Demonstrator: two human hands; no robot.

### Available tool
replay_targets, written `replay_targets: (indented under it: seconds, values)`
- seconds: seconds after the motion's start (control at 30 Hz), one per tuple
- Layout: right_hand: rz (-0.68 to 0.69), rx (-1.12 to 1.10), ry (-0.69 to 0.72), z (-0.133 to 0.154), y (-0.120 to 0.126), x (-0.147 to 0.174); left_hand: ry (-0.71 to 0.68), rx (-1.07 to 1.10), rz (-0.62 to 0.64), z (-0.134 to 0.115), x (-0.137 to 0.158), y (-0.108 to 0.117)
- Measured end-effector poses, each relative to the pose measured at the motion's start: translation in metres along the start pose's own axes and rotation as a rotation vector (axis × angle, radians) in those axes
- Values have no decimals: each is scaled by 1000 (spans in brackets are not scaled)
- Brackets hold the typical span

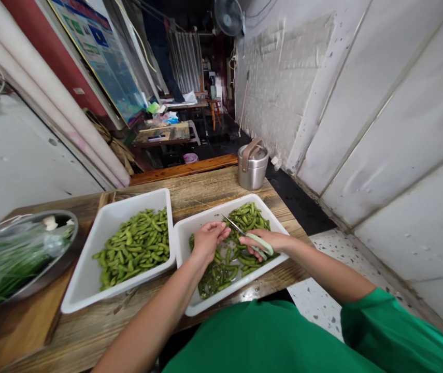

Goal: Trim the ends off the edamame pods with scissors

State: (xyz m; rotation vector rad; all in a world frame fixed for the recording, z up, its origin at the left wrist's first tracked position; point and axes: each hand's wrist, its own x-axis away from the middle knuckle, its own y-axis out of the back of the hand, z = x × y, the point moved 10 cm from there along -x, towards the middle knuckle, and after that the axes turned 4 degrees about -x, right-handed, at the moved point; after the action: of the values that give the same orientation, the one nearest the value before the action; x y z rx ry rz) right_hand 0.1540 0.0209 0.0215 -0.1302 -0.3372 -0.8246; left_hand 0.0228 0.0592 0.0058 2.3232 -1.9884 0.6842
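Observation:
My right hand (262, 242) grips scissors (263, 243) with pale green handles over the right white tray (279, 228). The blades point up and left, just past the fingertips of my left hand (209, 241). That left hand is closed in a pinch above the same tray; whatever is between its fingers is too small to tell. Under both hands lie green edamame pods (249, 215), wet, with some water and small trimmings at the tray's bottom. A second white tray (85, 264) on the left holds a heap of edamame pods (138, 246).
A steel pot with a brown handle (253, 165) stands at the back right of the wooden table (198, 186). On the far left, a metal bowl (74, 243) holds long green stalks in plastic (15, 254). A white wall (380, 103) runs along the right.

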Motion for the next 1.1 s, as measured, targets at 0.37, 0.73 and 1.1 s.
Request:
replay_targets:
  seconds: [0.37, 0.73, 1.1]
  values:
    - [-60, -49, -15, -14, 13, -7, -38, -125, -44, -7, -5, 11]
    - [-63, -83, 9, -18, 17, -10, 180, -370, 243, -4, -3, 5]
    - [-42, -58, 11, -21, 16, -11, 333, 40, 354, 2, 0, -9]
